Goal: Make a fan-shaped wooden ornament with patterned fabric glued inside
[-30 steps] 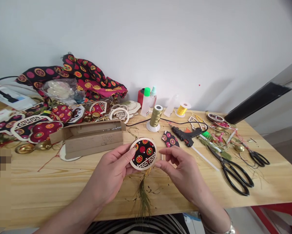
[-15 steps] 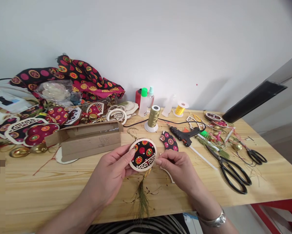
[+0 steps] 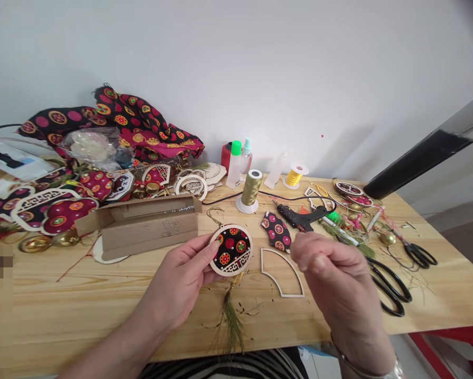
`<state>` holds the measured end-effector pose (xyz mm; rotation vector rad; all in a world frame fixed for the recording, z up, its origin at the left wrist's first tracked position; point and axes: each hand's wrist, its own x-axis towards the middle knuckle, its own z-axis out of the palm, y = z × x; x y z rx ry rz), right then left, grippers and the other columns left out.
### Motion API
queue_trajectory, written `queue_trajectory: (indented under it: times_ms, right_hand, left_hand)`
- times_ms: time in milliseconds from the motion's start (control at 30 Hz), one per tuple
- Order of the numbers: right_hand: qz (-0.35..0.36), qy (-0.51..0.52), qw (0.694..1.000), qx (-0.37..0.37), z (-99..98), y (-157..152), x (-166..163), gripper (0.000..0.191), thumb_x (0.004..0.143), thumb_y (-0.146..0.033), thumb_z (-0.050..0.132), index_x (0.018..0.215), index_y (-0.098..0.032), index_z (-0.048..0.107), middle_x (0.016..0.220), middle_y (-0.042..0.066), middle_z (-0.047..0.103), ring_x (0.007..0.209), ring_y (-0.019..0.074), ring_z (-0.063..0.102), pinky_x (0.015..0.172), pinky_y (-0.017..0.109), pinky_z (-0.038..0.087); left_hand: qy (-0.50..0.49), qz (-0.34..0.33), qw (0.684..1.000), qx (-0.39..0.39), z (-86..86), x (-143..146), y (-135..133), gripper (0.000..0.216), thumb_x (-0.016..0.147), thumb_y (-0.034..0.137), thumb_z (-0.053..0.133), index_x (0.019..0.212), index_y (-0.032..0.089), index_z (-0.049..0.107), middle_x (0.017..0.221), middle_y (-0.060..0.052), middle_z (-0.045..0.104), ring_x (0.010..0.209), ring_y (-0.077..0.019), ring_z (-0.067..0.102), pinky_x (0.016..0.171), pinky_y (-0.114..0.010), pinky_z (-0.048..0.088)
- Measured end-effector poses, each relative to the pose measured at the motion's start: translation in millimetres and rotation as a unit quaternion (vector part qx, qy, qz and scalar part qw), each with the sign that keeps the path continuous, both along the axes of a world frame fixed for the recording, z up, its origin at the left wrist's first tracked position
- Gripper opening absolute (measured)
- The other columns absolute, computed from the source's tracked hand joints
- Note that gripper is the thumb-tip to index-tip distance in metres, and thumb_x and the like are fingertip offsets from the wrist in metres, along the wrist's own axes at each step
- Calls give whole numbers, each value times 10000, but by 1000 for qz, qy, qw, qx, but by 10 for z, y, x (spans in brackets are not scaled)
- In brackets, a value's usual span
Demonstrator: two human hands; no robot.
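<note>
My left hand [image 3: 184, 271] grips a round wooden-framed pendant [image 3: 230, 250] by its left edge, thumb on the front. Its face is black floral fabric with small pearl-like beads and a lattice at the lower right. A gold cord loop [image 3: 214, 213] sits at its top, and an olive-green tassel [image 3: 233, 321] hangs down over the table. My right hand [image 3: 334, 281] is raised to the right, apart from the pendant, fingers curled together; whatever they may pinch is hidden. Beside it lie a fan-shaped wooden frame [image 3: 281, 271] and a patterned fabric piece [image 3: 276, 230].
A black glue gun [image 3: 297, 217] and black-handled scissors [image 3: 390, 289] lie to the right. Behind the pendant stand an olive thread spool [image 3: 251, 190] and plastic bottles [image 3: 235, 166]. An open cardboard box [image 3: 149, 229] and several finished ornaments [image 3: 68, 213] are at left.
My right hand has left the pendant's right edge and moved right and up toward the camera, uncovering the fan-shaped frame. My left hand keeps the pendant in nearly the same place.
</note>
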<state>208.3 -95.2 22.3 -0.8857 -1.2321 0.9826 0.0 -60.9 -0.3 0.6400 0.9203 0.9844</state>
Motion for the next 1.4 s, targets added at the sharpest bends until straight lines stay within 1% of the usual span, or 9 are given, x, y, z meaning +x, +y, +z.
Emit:
queue_trajectory:
  times_ms: [133, 233, 367, 533, 667, 933, 1067, 1267, 1400]
  right_hand:
    - [-10, 39, 996, 79, 233, -135, 41, 227, 848, -378, 664, 680, -227, 682, 553, -25, 513, 569, 131, 431, 574, 296, 386]
    - [-3, -67, 995, 68, 277, -121, -1, 170, 857, -289, 669, 704, -219, 691, 597, -23, 563, 572, 121, 471, 559, 286, 396]
    - [4, -269, 962, 43, 55, 53, -160, 73, 830, -149, 682, 836, -214, 715, 735, 1, 655, 689, 139, 563, 637, 296, 452]
    - [-27, -422, 899, 114, -219, 170, -372, 134, 892, -125, 584, 909, -187, 702, 831, 36, 633, 795, 172, 506, 730, 332, 442]
    - [-28, -497, 857, 137, -235, 164, -421, 170, 905, -99, 537, 952, -184, 676, 875, 49, 583, 823, 188, 457, 686, 316, 417]
    - [-16, -561, 813, 157, -249, 199, -418, 182, 936, -102, 461, 817, -162, 586, 881, 49, 554, 815, 190, 418, 700, 334, 379]
    - [9, -515, 846, 135, -217, 207, -410, 185, 945, -114, 467, 799, -162, 568, 853, 42, 569, 814, 181, 430, 734, 330, 393]
    - [24, -319, 946, 58, -125, 194, -354, 137, 909, -144, 573, 783, -189, 596, 812, -6, 582, 798, 138, 499, 760, 301, 410]
    - [52, -182, 982, 10, -14, 135, -239, 121, 878, -208, 638, 760, -212, 610, 781, -20, 574, 750, 123, 523, 698, 278, 427]
  left_hand:
    - [1, 4, 1000, -11, -14, -3, 14, 246, 786, 265, 732, 1018, 187, 749, 965, -79, 765, 808, -200, 707, 689, -285, 594]
    - [0, 7, 1000, -13, 0, 7, 9, 218, 783, 255, 733, 988, 182, 756, 953, -76, 767, 798, -193, 706, 683, -275, 590]
    - [-17, -12, 1000, -1, 20, 31, 1, 202, 813, 230, 701, 1005, 197, 752, 966, -69, 765, 813, -182, 700, 691, -254, 576]
    - [-15, -30, 999, 8, 14, 46, -13, 200, 838, 238, 673, 1018, 199, 750, 943, -68, 763, 778, -167, 690, 667, -231, 554]
    - [-16, -31, 999, 6, 7, 57, -27, 207, 831, 239, 682, 1025, 205, 747, 954, -58, 756, 762, -141, 674, 657, -203, 540]
    - [-19, -31, 999, 0, 19, 69, -39, 205, 817, 237, 697, 1012, 205, 751, 947, -49, 750, 716, -110, 639, 629, -182, 529]
    - [-19, -29, 999, 0, 23, 69, -39, 199, 822, 237, 694, 1010, 209, 752, 939, -47, 753, 732, -112, 642, 629, -179, 530]
    - [-15, -24, 1000, -5, 23, 63, -33, 190, 822, 234, 691, 994, 186, 757, 905, -65, 762, 710, -123, 656, 622, -191, 543]
    - [-14, -18, 1000, -9, 6, 52, 2, 199, 804, 230, 708, 986, 165, 757, 899, -78, 766, 714, -144, 671, 628, -219, 563]
